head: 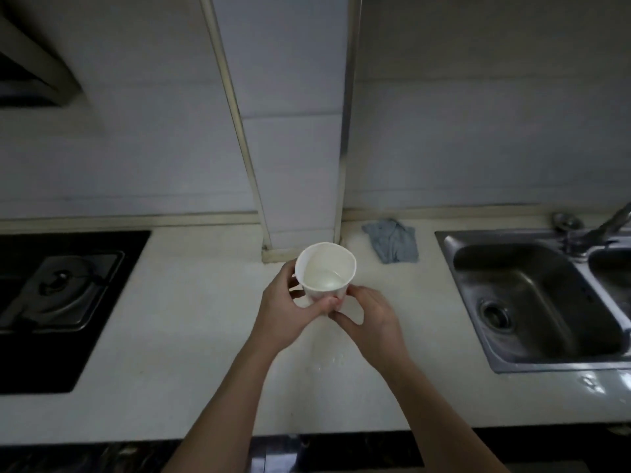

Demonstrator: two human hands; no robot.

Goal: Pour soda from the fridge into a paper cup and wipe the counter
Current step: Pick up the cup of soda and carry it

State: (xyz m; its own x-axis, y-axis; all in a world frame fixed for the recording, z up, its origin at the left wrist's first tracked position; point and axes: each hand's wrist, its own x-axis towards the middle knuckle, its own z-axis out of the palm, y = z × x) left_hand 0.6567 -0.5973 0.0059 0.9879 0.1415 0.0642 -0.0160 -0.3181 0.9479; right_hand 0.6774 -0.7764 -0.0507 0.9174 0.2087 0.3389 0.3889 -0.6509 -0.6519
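Paper cup (326, 269), mouth up with a little pale liquid inside, is over the middle of the counter (205, 336), grasped low by left hand (285, 308) and right hand (370, 322) together. Blue cloth (392, 242) lies at 2 o'clock from the cup, nearer the right hand. Wet drops (333, 361) show at 6 o'clock.

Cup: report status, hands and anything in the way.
Left hand and right hand both grip cup. A little pale liquid inside. Drops on counter; cloth lies apart, untouched.

Bare left forearm (218, 404), bare right forearm (440, 411), left grip (286, 312), right grip (372, 324), both bare.
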